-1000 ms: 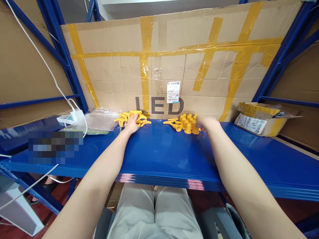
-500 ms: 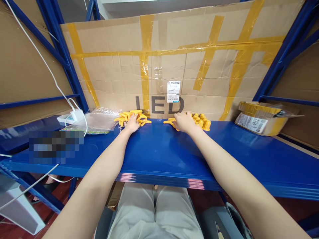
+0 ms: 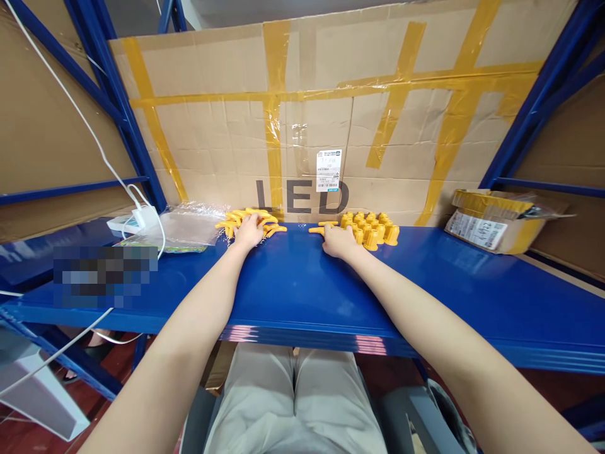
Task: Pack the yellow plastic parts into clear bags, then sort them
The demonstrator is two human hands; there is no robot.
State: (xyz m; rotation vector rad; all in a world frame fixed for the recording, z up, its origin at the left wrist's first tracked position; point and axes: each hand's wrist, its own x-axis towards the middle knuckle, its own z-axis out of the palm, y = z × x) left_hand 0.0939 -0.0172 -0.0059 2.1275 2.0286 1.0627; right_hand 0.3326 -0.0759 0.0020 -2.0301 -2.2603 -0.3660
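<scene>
My left hand [image 3: 249,232] lies on a pile of yellow curved, banana-like pieces [image 3: 230,224], with thin metal chains among them. Its fingers reach out over the pile and look apart; their tips are partly lost among the pieces. My right hand [image 3: 339,241] is low over the table, fingers bent down and closed beside a few loose yellow curved pieces [image 3: 316,230]. Whatever those fingers hold is hidden under the hand. Just right of it stand several yellow cup-shaped pieces [image 3: 371,238], upright in a close group.
Behind the blue table [image 3: 302,290] stands a large taped cardboard sheet [image 3: 212,145]. An opened cardboard box [image 3: 491,224] sits at the right. At the left are clear plastic bags [image 3: 189,225], a white power strip [image 3: 142,217] with cables, and a blurred-out dark object [image 3: 106,271].
My right hand has drawn back and slightly left, uncovering more of the yellow cup-shaped pieces. My left hand stays on the pile, almost unmoved.
</scene>
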